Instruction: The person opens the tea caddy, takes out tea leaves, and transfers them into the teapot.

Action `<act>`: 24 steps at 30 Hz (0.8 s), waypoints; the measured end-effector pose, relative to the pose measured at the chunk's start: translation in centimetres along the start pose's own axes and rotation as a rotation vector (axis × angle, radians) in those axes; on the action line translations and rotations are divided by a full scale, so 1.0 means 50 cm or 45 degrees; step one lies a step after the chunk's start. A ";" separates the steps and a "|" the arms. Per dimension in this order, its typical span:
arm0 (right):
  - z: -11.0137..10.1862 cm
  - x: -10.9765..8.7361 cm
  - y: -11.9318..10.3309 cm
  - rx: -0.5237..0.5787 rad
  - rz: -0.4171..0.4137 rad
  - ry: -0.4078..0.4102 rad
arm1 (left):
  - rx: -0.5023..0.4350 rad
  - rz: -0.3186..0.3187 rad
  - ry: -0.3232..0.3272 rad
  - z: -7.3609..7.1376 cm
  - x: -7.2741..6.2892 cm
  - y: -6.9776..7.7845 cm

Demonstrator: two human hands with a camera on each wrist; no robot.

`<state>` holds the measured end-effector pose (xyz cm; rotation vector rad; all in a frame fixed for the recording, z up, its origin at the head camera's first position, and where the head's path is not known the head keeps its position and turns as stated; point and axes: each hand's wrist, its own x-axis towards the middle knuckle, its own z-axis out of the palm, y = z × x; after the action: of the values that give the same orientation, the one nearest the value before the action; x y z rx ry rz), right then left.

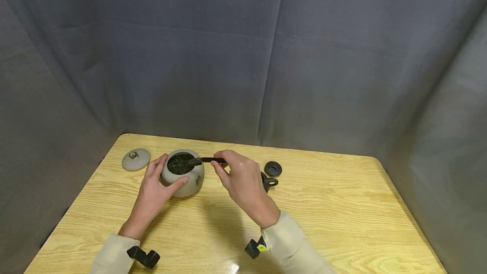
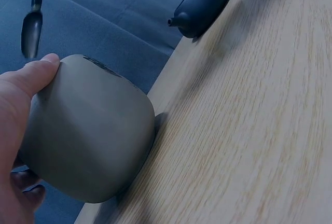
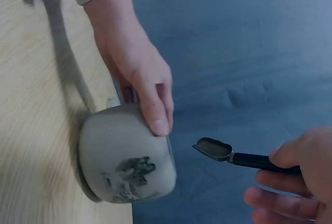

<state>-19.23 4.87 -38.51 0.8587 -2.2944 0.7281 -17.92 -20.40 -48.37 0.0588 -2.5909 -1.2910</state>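
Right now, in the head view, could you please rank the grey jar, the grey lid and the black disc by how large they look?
1. Grey jar, clearly the largest
2. Grey lid, in the middle
3. Black disc, the smallest

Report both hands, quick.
Left hand: holding the grey jar by its side.
Right hand: holding the dark scoop over the jar.
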 end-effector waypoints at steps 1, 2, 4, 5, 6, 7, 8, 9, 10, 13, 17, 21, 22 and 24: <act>0.007 0.003 -0.003 -0.021 -0.025 0.001 | 0.000 0.002 0.001 0.000 0.000 0.000; 0.015 0.006 -0.005 -0.040 -0.047 -0.001 | -0.001 0.005 0.001 0.000 0.000 0.000; 0.032 0.010 -0.008 -0.090 -0.086 -0.005 | -0.001 0.009 0.004 -0.001 -0.001 0.000; 0.040 0.011 -0.009 -0.114 -0.104 -0.006 | -0.001 0.010 0.004 -0.001 -0.001 0.000; 0.048 0.011 -0.011 -0.137 -0.120 -0.006 | -0.002 0.009 0.001 -0.001 -0.002 0.000; 0.056 0.012 -0.013 -0.158 -0.131 -0.009 | -0.003 0.007 -0.003 -0.001 -0.002 0.000; 0.063 0.011 -0.014 -0.179 -0.142 -0.016 | -0.002 0.006 -0.007 -0.001 -0.002 0.000; 0.069 0.012 -0.016 -0.199 -0.153 -0.021 | -0.002 0.005 -0.012 -0.001 -0.003 0.000; 0.076 0.012 -0.018 -0.215 -0.165 -0.027 | -0.002 0.004 -0.016 -0.001 -0.003 0.000; 0.093 0.016 -0.022 -0.273 -0.201 -0.043 | -0.008 0.004 -0.024 -0.002 -0.004 -0.002; 0.115 0.027 -0.022 -0.364 -0.223 -0.066 | -0.020 0.013 -0.022 -0.003 -0.003 -0.002; 0.135 0.033 -0.020 -0.444 -0.223 -0.078 | -0.023 0.025 -0.015 -0.002 -0.003 -0.001; 0.140 0.034 -0.020 -0.458 -0.222 -0.079 | -0.020 0.025 -0.010 -0.001 -0.003 -0.001; 0.147 0.037 -0.021 -0.489 -0.220 -0.076 | -0.019 0.022 -0.006 -0.001 -0.004 -0.002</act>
<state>-22.03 -1.35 -42.00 0.8872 -2.2710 0.1783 -17.72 -20.48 -48.46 0.0309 -2.5793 -1.3063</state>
